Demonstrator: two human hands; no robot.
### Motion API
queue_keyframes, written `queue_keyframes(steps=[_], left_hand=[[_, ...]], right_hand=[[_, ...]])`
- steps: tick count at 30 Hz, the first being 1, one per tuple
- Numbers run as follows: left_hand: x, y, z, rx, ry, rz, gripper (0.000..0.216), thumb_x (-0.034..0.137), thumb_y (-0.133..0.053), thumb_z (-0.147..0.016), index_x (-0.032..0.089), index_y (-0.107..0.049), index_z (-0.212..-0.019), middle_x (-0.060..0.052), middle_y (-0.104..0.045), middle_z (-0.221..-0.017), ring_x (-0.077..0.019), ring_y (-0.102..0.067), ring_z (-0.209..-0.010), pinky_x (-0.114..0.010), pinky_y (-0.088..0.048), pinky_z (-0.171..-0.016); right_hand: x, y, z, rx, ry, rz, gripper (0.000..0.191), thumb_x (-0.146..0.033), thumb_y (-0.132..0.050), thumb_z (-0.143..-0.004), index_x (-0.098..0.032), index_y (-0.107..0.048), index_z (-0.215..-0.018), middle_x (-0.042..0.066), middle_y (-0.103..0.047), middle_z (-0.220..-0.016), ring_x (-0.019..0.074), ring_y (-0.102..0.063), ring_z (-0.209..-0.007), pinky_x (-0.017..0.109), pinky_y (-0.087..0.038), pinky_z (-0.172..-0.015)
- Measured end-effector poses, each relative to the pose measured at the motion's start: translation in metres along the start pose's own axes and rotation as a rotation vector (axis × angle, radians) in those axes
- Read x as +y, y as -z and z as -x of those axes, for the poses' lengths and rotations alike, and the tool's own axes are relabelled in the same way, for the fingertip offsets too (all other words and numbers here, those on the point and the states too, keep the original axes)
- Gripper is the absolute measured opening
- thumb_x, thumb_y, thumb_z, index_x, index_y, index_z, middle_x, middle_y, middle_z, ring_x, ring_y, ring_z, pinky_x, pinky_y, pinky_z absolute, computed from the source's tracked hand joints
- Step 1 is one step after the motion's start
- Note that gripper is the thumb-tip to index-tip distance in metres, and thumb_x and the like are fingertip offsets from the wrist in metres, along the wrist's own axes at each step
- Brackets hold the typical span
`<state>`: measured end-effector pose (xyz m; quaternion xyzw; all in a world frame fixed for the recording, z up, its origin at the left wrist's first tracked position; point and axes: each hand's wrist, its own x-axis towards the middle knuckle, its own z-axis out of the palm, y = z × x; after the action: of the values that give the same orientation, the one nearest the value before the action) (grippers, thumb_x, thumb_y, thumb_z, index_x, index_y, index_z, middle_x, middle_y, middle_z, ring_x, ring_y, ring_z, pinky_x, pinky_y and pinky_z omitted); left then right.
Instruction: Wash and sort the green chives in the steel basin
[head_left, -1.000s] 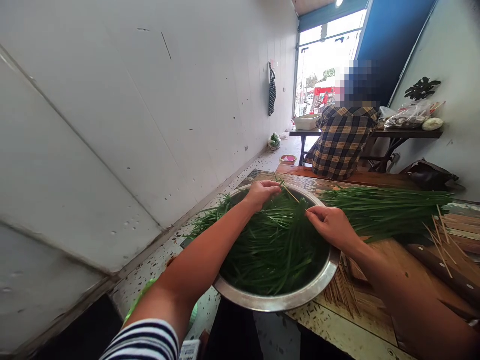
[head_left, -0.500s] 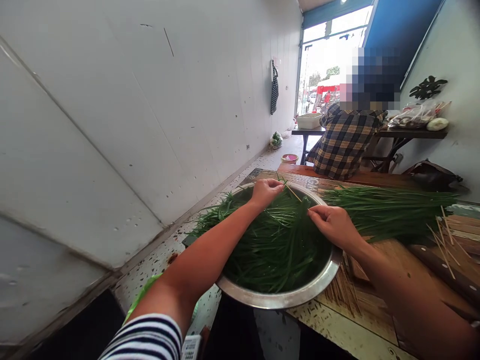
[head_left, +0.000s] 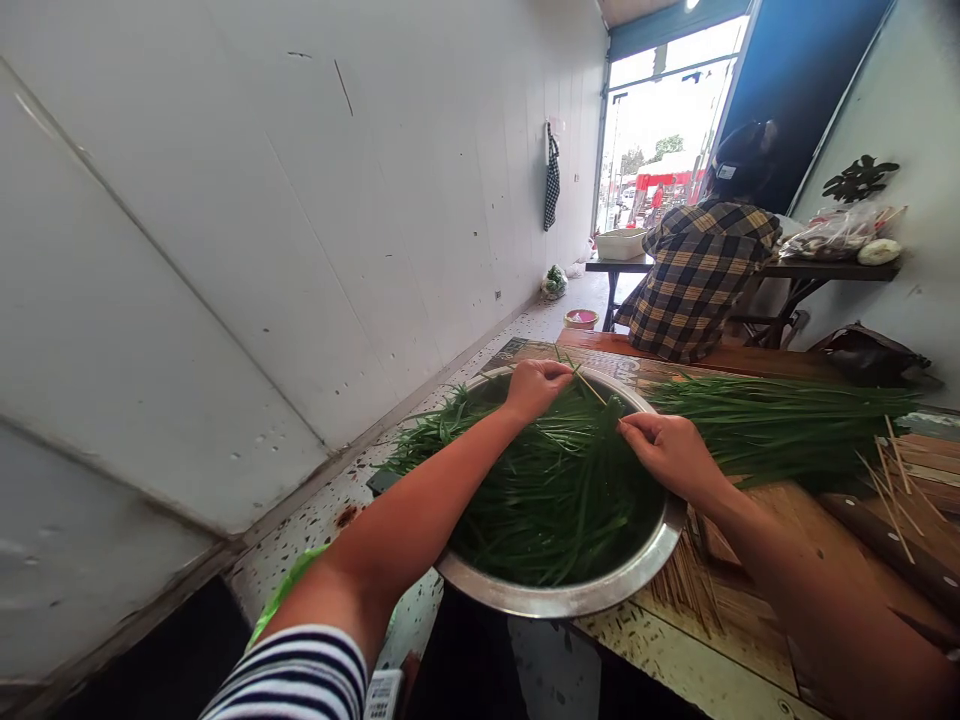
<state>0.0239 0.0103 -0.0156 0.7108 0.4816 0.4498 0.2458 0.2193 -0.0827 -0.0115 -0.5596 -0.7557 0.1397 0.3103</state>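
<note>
Leaves [head_left: 540, 530] in a metal bowl, a thin stick held between 2 hands

In the head view, long green leaves fill the bowl [head_left: 559, 602], lying in loose strands, and some hang over its far left rim. The bowl sits at the edge of the counter [head_left: 750, 632]; what bears its weight cannot be told.

The left hand [head_left: 541, 388] is above the far side of the bowl, thumb and finger pinching the upper end of a thin stick [head_left: 591, 387]. The stick slants down to the right, its lower end meeting a bunched leaf [head_left: 613, 411]. The right hand [head_left: 663, 450] is near the right rim, thumb and finger pressed together at that leaf; whether they grip the leaf, the stick or both is too small to tell. The left arm wears a striped sleeve [head_left: 289, 680].

A pile of long greens [head_left: 787, 420] lies on the counter, to the right of the bowl. Loose sticks [head_left: 684, 580] lie just beside the rim, and a few more sticks [head_left: 891, 500] lie farther right, near a dark handle [head_left: 874, 532] with pale rivets.

Beyond, a person in a plaid shirt [head_left: 697, 280] sits facing away at a far counter, which carries a white tub [head_left: 619, 246] and a clear bag [head_left: 829, 238].
</note>
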Motion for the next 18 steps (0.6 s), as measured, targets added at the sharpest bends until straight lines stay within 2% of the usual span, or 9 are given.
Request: queue_keyframes(steps=[3, 7, 11, 15, 18], left_hand=[[0.012, -0.003, 0.007, -0.101, -0.088, -0.061, 0.021, 0.027, -0.059, -0.075, 0.016, -0.074, -0.085, -0.005, -0.072, -0.084, -0.0127, -0.063, -0.076, -0.022, -0.046, -0.072], [0.031, -0.003, 0.014, -0.389, -0.216, -0.147, 0.022, 0.029, -0.058, -0.076, 0.017, -0.074, -0.087, -0.002, -0.072, -0.082, -0.0108, -0.062, -0.073, -0.019, -0.045, -0.069], [0.027, 0.000, 0.009, -0.345, -0.166, -0.386, 0.025, 0.028, -0.052, -0.081, 0.016, -0.074, -0.087, -0.003, -0.071, -0.082, -0.0116, -0.061, -0.073, -0.021, -0.045, -0.072], [0.011, 0.000, 0.002, -0.438, -0.144, -0.727, 0.021, 0.030, -0.060, -0.075, 0.017, -0.074, -0.084, -0.007, -0.070, -0.087, -0.0183, -0.061, -0.085, -0.027, -0.044, -0.079], [0.009, -0.003, 0.002, -0.469, -0.088, -0.861, 0.022, 0.034, -0.062, -0.074, 0.018, -0.073, -0.086, -0.009, -0.069, -0.093, -0.0227, -0.061, -0.092, -0.032, -0.044, -0.082]], right_hand=[[0.001, -0.001, -0.001, 0.016, -0.021, -0.009, 0.033, -0.036, -0.044, -0.082, -0.017, -0.071, -0.084, 0.004, -0.070, -0.071, 0.0148, -0.059, -0.063, 0.024, -0.039, -0.059], [0.002, -0.003, -0.002, 0.042, -0.030, 0.000, 0.033, -0.035, -0.044, -0.082, -0.017, -0.071, -0.083, 0.004, -0.070, -0.071, 0.0149, -0.059, -0.063, 0.024, -0.038, -0.060], [0.005, -0.005, -0.003, 0.038, -0.036, -0.005, 0.032, -0.035, -0.044, -0.081, -0.017, -0.071, -0.082, 0.004, -0.069, -0.070, 0.0146, -0.058, -0.062, 0.025, -0.038, -0.060], [0.005, -0.005, -0.002, 0.031, -0.054, -0.005, 0.033, -0.037, -0.045, -0.080, -0.017, -0.071, -0.082, 0.003, -0.068, -0.066, 0.0142, -0.057, -0.059, 0.025, -0.037, -0.057], [0.004, -0.004, -0.002, 0.027, -0.059, 0.010, 0.034, -0.038, -0.044, -0.080, -0.017, -0.071, -0.082, 0.003, -0.066, -0.064, 0.0138, -0.055, -0.056, 0.025, -0.035, -0.056]])
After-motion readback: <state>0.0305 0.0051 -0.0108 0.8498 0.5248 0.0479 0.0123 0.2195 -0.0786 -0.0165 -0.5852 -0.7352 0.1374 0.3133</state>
